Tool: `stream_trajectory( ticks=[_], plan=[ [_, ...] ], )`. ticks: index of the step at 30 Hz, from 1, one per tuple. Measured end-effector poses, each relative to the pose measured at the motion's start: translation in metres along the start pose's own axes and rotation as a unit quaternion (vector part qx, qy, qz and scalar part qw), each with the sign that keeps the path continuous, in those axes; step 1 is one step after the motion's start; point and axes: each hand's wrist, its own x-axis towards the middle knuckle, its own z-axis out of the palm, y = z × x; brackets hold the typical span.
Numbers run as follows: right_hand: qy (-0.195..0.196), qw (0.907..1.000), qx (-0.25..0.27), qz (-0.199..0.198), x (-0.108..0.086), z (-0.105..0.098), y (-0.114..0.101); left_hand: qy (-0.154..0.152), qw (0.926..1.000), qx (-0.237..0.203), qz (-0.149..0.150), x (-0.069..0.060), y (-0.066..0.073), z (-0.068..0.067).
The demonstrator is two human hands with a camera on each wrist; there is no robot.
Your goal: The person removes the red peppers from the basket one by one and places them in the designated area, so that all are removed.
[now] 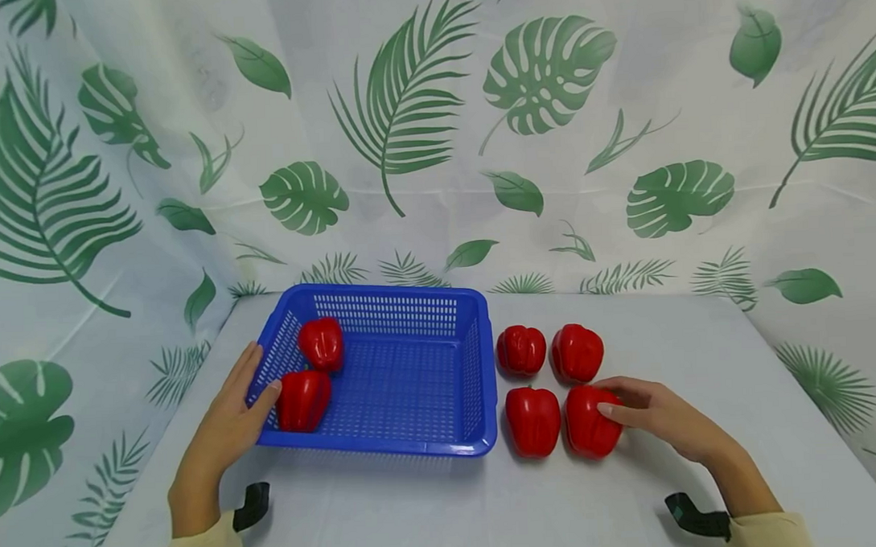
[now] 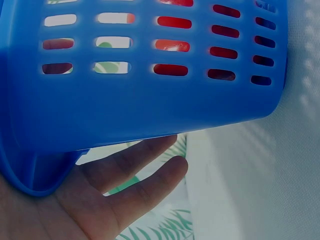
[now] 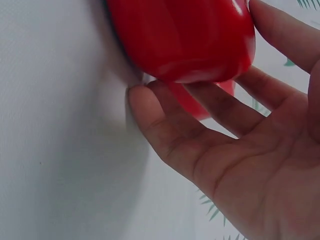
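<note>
My left hand (image 1: pixel 229 409) holds the left rim of a blue plastic basket (image 1: pixel 397 448), thumb over the rim and fingers along the outer wall. Inside the basket, near that thumb, are two red bell peppers, a front one (image 1: pixel 302 401) and a back one (image 1: pixel 321 344). In the left wrist view, extended fingers (image 2: pixel 145 192) show beside the slotted basket wall (image 2: pixel 150 110). My right hand (image 1: pixel 664 418) grips a red bell pepper (image 1: pixel 588 425) on the table, its thumb on top. The right wrist view shows fingers (image 3: pixel 225 110) around this pepper (image 3: pixel 185 40).
Beside the gripped pepper stand three more red bell peppers: one at front left (image 1: pixel 533 421), one at back left (image 1: pixel 521 351), one at back right (image 1: pixel 578 353). They are right of the basket on a white table (image 1: pixel 417 516). A leaf-patterned curtain (image 1: pixel 433 145) surrounds the back and sides.
</note>
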Motion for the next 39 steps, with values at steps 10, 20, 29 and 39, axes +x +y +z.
stream_trajectory(
  ticks=[10,20,29,39],
  plan=[
    [0.053,0.9976,-0.012,-0.042,-0.006,-0.011,-0.001,0.002,1.0000,0.005,-0.001,-0.001,0.002,-0.001],
    [0.113,0.9927,-0.039,-0.020,-0.003,-0.023,-0.013,0.003,1.0000,0.006,-0.001,0.000,0.002,0.000],
    [0.136,0.9897,-0.024,-0.036,0.016,-0.030,-0.043,0.006,0.9999,0.009,-0.002,0.001,0.002,-0.001],
    [0.137,0.9872,-0.013,-0.080,0.034,-0.027,-0.076,0.009,0.9999,0.013,-0.001,0.000,0.002,0.001]
  ],
)
